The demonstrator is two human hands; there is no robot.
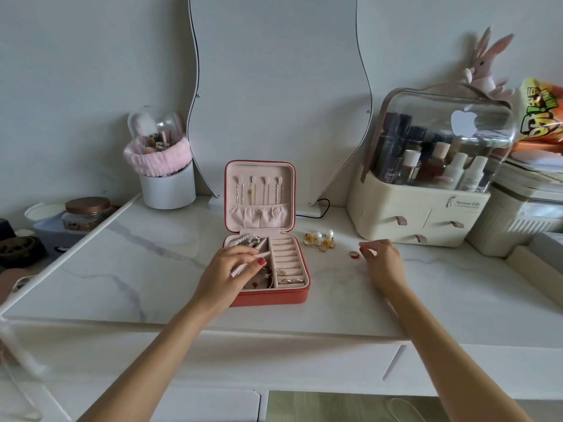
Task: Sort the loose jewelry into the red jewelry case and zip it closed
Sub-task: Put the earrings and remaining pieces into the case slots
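Note:
The red jewelry case [274,296] lies open on the marble table, its lid upright with several chains hanging inside. A pearl strand [248,239] fills its back left compartment, and rings [291,280] sit in the ring rolls. My left hand [233,264] rests on the case's left side, thumb and fingers pinching a pink divider [262,254]. My right hand [380,258] hovers over the table to the right of the case, fingers loosely curled and holding nothing, just beside a small red ring [354,254]. Pearl and gold earrings [320,240] lie between the case and that hand.
A cream cosmetics organiser [420,213] with a clear dome stands at the back right. A white brush cup [167,190] with a pink band stands back left, beside a wavy mirror [274,86]. A jar [86,213] sits off the table's left edge.

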